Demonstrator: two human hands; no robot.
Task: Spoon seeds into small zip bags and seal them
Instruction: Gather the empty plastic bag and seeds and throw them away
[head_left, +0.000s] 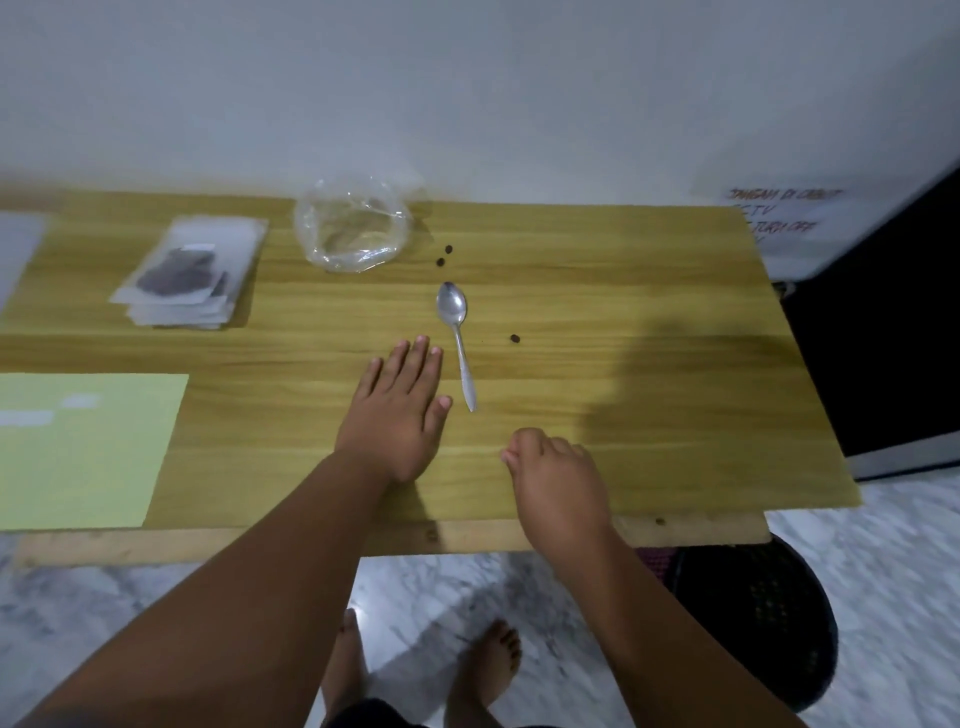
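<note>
Seed-bagging station, head view. The stack of small zip bags (192, 270) at far left is blurred; dark contents show in the top bag only. The crumpled clear plastic bag (353, 228) at the far edge reveals little of its contents. Right hand (556, 483): fingers curled under near the tabletop (649, 395) front edge; whether they pinch anything cannot be told. Left hand (397, 410): flat, fingers straight, grasping nothing. The spoon (457, 338) lies just right of its fingertips, long axis running near-to-far, bowl pointing away, handle tip toward the person. Loose seeds (514, 339) lie scattered around it.
</note>
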